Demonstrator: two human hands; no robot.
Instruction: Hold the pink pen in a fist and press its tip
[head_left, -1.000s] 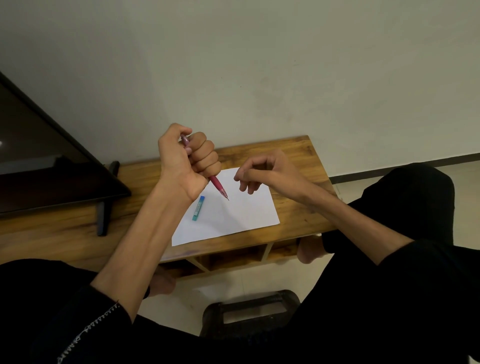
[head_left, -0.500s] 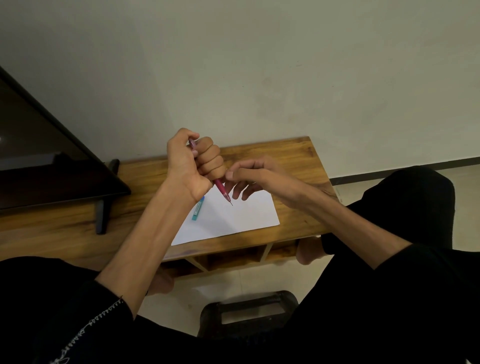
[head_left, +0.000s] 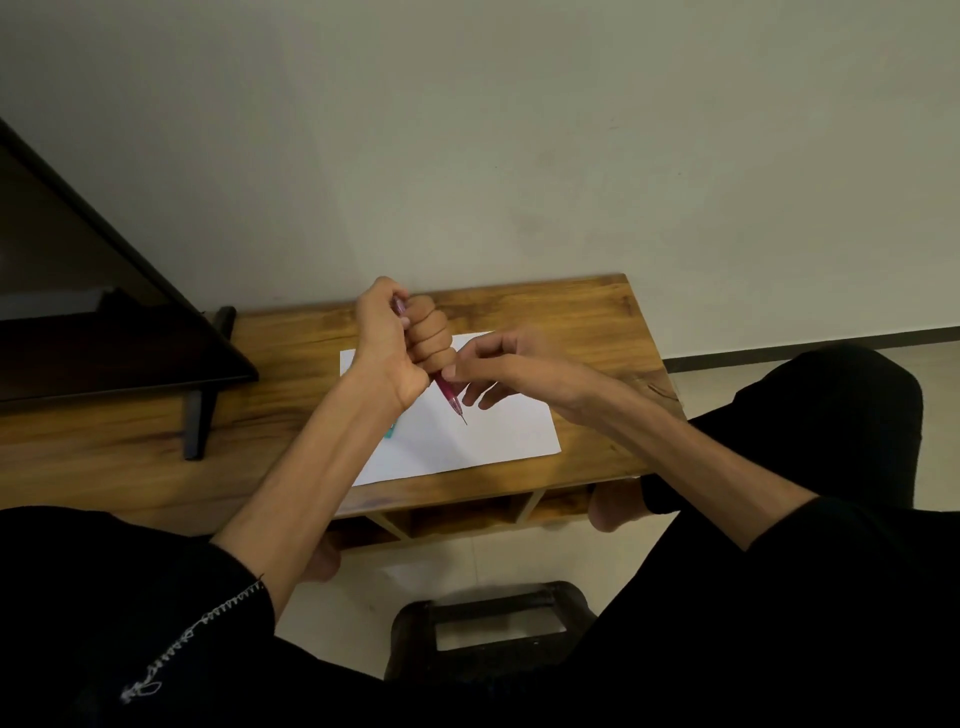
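**Pencil held in a fist above the sheet**

The left hand is clenched round a pink mechanical pencil, tip pointing down just above the middle of the white paper. The right hand hovers over the paper's far half, with its index fingertip at the barrel just below the fist. Whether it pinches the pencil or only touches it is unclear. A teal case peeks out on the paper's left part, under the left wrist.

Left hand grips pink pencil above paper
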